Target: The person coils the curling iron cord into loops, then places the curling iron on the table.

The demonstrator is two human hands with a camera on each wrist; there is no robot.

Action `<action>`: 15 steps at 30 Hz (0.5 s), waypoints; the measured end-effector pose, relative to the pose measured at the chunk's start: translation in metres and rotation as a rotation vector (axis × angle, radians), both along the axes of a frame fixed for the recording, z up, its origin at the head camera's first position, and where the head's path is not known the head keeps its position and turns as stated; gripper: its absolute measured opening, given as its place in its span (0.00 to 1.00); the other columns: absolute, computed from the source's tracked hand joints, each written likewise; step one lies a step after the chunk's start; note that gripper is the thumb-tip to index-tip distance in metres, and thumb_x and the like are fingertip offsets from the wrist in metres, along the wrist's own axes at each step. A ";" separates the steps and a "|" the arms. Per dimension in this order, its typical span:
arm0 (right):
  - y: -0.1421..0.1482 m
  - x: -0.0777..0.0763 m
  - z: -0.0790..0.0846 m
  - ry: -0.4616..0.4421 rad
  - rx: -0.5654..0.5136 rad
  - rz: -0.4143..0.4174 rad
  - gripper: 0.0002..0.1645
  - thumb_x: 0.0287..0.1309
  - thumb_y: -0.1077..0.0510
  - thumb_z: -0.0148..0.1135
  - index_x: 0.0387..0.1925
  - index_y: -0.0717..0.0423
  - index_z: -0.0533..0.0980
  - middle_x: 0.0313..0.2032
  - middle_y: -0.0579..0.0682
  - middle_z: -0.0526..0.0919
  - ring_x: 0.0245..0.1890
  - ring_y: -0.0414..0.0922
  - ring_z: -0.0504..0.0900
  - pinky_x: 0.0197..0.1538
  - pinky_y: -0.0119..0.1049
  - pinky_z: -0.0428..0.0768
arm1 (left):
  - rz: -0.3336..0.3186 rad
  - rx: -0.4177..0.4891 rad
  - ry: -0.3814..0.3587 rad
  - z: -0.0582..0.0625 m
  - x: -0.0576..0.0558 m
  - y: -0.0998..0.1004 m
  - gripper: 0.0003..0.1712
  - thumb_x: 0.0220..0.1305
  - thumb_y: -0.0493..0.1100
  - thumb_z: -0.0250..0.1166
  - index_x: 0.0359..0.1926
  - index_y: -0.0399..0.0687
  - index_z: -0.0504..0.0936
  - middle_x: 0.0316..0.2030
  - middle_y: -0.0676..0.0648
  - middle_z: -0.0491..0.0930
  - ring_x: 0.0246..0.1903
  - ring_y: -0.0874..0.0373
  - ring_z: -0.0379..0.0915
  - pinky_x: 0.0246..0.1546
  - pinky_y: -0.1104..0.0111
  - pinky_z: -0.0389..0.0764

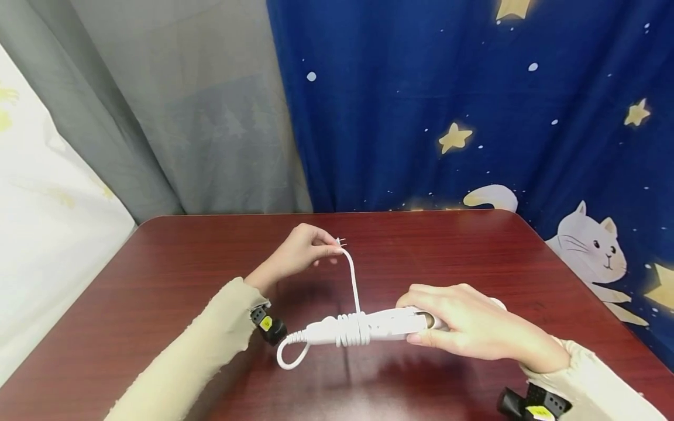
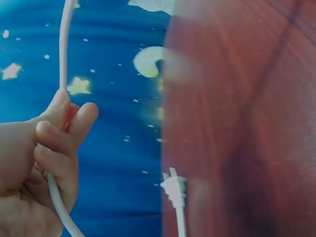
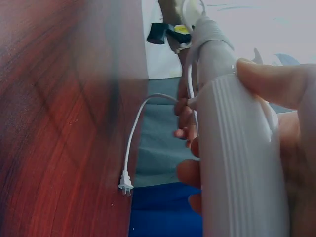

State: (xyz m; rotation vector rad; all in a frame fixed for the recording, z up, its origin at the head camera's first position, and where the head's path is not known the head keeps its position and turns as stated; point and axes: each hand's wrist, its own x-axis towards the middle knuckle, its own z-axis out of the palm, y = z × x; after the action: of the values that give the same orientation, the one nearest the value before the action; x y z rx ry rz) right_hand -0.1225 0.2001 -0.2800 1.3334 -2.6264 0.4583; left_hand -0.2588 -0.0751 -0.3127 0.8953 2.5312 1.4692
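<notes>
A white corded hair iron (image 1: 389, 323) lies nearly level above the table, its shadow beneath it. My right hand (image 1: 468, 324) grips its right part, the thumb on the near side. Several turns of white power cord (image 1: 354, 330) wrap round its middle, and the cord loops at the left end. My left hand (image 1: 308, 248) pinches the cord's free stretch, which rises from the wrapped turns. In the left wrist view the cord runs through the curled fingers, and the two-prong plug (image 2: 174, 190) stands out beyond them. The right wrist view shows the ribbed handle (image 3: 237, 148) up close.
The dark red wooden table (image 1: 200, 257) has rounded far corners. Behind it hang a grey curtain (image 1: 210, 117) and a blue curtain (image 1: 379, 105) with stars and a cat. White cloth (image 1: 47, 222) hangs at the left. Black wrist cameras (image 1: 271, 327) sit by both sleeves.
</notes>
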 end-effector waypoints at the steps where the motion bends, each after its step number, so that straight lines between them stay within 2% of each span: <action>1: -0.001 -0.001 0.000 0.003 0.016 -0.004 0.13 0.57 0.41 0.56 0.43 0.35 0.72 0.34 0.27 0.69 0.26 0.26 0.68 0.25 0.23 0.66 | -0.001 -0.002 0.026 0.004 0.002 0.000 0.08 0.56 0.39 0.66 0.31 0.37 0.84 0.20 0.43 0.81 0.12 0.50 0.67 0.12 0.73 0.67; 8: -0.007 -0.006 -0.003 0.031 0.099 -0.021 0.14 0.57 0.39 0.56 0.40 0.38 0.73 0.32 0.28 0.69 0.25 0.27 0.67 0.26 0.26 0.68 | -0.030 0.002 0.150 0.034 0.018 0.001 0.05 0.58 0.38 0.64 0.31 0.40 0.83 0.19 0.47 0.79 0.15 0.57 0.68 0.15 0.71 0.70; 15: -0.014 -0.016 -0.009 0.050 0.181 -0.106 0.14 0.54 0.39 0.59 0.37 0.40 0.73 0.30 0.31 0.70 0.23 0.28 0.68 0.25 0.29 0.69 | -0.027 -0.048 0.225 0.057 0.041 0.003 0.04 0.59 0.38 0.64 0.32 0.41 0.83 0.19 0.51 0.78 0.18 0.62 0.71 0.17 0.71 0.70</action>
State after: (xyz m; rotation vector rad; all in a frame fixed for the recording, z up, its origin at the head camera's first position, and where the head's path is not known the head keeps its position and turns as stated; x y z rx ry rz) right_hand -0.1381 0.1859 -0.2891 1.2280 -2.7339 0.1737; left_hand -0.2181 -0.0724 -0.2560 1.1408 2.6841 1.3635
